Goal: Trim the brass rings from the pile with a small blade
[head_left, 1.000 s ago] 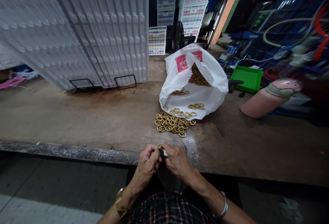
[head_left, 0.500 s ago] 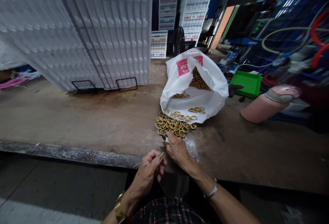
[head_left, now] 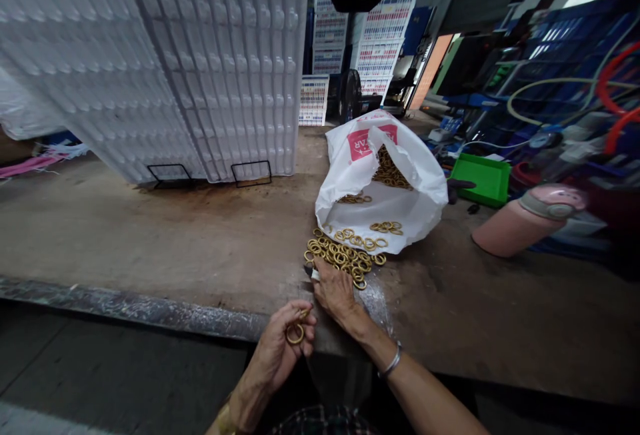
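Note:
My left hand (head_left: 283, 338) is turned palm up near the table's front edge, its fingers curled around brass rings (head_left: 295, 334). One ring shows round and open; another, seen edge-on, sits between thumb and forefinger. At the near side of a pile of brass rings (head_left: 343, 256) is my right hand (head_left: 334, 290), fingers closed on a small tool (head_left: 313, 274) with a dark tip and a whitish part. What kind of tool it is does not show. Its fingertips reach the pile's edge, partly hidden. Beyond lies a white sack (head_left: 340, 172), open towards me, with more rings inside.
Tall clear ribbed plastic trays (head_left: 225, 88) stand at the left, in front of them black wire stands (head_left: 251, 173). Right of the sack are a green tray (head_left: 481, 178) and a pink bottle (head_left: 520, 222). White crates (head_left: 377, 38) are stacked behind the brown table (head_left: 150, 242).
My left hand has turned palm up and shifted slightly left, bringing a round ring into view. My right hand has moved a little left along the near edge of the pile.

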